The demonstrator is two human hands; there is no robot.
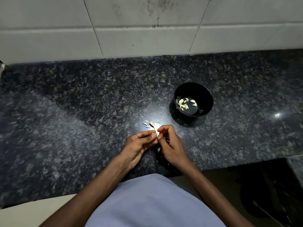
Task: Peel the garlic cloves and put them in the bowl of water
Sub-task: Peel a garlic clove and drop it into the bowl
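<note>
A small pale garlic clove is pinched between my two hands above the dark granite counter. My left hand holds it with thumb and fingertips from the left. My right hand pinches at it from the right with curled fingers. A black bowl of water stands to the upper right of my hands, apart from them, with several peeled cloves floating inside.
Loose garlic skins and a stem piece lie on the counter just beyond my hands. A white tiled wall rises behind the counter. The counter's front edge drops off at the lower right.
</note>
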